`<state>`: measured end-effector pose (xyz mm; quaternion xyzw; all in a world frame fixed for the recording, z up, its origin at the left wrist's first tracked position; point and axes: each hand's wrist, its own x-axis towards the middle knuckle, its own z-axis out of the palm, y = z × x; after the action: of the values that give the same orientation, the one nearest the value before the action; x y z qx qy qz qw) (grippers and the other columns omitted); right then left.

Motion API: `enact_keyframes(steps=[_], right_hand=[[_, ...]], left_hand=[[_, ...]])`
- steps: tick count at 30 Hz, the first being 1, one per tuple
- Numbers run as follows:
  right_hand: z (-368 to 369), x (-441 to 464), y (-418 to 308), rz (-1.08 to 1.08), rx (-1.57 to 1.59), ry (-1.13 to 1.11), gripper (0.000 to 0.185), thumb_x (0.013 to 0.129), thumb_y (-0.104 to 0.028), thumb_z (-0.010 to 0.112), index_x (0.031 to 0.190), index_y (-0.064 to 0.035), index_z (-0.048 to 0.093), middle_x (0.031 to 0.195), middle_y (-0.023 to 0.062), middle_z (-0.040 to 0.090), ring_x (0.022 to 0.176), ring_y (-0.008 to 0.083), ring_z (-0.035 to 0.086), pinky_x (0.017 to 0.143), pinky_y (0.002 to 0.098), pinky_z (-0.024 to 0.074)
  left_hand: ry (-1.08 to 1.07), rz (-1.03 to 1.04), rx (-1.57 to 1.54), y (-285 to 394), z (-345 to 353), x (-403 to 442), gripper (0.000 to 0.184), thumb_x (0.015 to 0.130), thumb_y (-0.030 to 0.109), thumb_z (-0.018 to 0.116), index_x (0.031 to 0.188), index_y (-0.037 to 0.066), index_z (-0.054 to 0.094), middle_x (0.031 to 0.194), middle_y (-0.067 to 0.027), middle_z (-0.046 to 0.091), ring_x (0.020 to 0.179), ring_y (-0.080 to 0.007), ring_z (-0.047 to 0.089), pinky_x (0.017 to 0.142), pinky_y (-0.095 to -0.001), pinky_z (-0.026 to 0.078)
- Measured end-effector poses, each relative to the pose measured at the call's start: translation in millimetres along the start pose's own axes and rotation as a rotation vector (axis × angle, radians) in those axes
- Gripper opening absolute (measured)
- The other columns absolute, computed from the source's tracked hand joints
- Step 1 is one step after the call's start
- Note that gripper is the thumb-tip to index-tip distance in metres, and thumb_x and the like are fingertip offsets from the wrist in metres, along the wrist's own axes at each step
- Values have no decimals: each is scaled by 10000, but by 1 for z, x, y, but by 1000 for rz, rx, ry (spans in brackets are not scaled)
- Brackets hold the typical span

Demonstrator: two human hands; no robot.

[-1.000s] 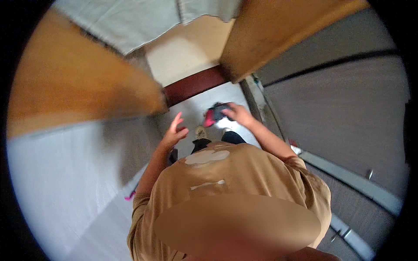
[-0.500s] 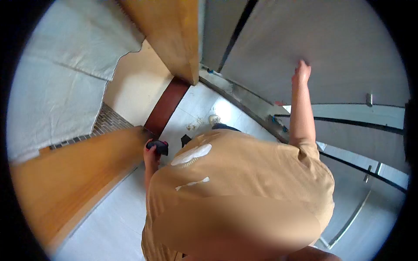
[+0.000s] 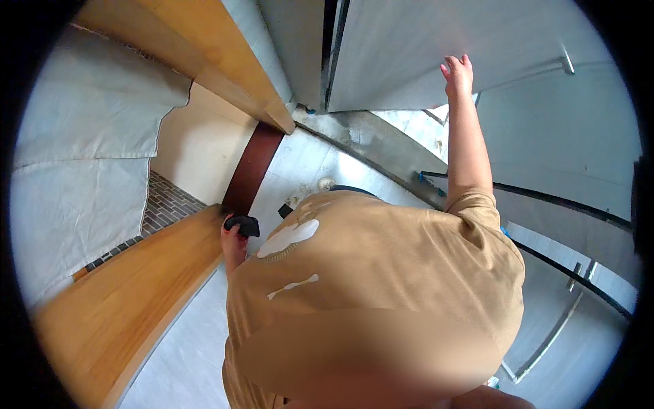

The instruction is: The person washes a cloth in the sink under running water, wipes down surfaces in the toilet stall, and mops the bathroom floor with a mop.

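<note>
My right arm reaches out in front, and my right hand [image 3: 458,75] has its fingers apart against or just off a grey door panel [image 3: 402,54]; contact is hard to make out. A metal handle [image 3: 567,64] sits on the panel farther right. My left hand [image 3: 234,240] is low at my left side, with its fingers closed around a small dark object [image 3: 243,226], black and rounded, its kind unclear. It is beside the end of a wooden door [image 3: 150,273].
A wooden door frame [image 3: 225,75] and a hanging grey cloth [image 3: 88,136] are on the left. A dark red threshold strip [image 3: 253,167] crosses the floor. A raised sill [image 3: 361,140] runs below the grey door. More grey panels [image 3: 545,293] stand at the right.
The grey door has swung away, and a gap showing bright floor has appeared beyond the sill. My right hand's fingers have spread. My left hand keeps the dark object.
</note>
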<state>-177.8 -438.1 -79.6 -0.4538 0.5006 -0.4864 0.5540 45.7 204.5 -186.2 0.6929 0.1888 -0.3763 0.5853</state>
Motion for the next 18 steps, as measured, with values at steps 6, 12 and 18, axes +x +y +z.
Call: enact_keyframes(steps=[6, 12, 18], right_hand=[[7, -12, 7, 106, -23, -172, 612, 772, 11, 523, 1311, 12, 236, 1224, 160, 378, 1032, 256, 493, 786, 339, 460], [-18, 5, 13, 119, -69, -91, 373, 792, -19, 503, 1160, -13, 448, 1064, 89, 511, 922, 192, 561, 762, 312, 462], [-55, 13, 10, 174, -53, -15, 267, 796, -27, 504, 1063, -20, 515, 998, 72, 547, 900, 176, 572, 733, 292, 458]], left_hand=[[111, -3, 32, 0, 18, -8, 406, 775, -15, 487, 1145, 149, 467, 937, -78, 576, 809, -215, 590, 666, -347, 519], [126, -37, -82, 0, 22, -5, 385, 777, -16, 489, 1137, 118, 464, 955, -97, 573, 830, -228, 588, 686, -363, 517], [-55, 48, -200, -29, -9, 33, 370, 773, -15, 498, 1126, 96, 472, 966, -99, 570, 832, -233, 587, 698, -359, 514]])
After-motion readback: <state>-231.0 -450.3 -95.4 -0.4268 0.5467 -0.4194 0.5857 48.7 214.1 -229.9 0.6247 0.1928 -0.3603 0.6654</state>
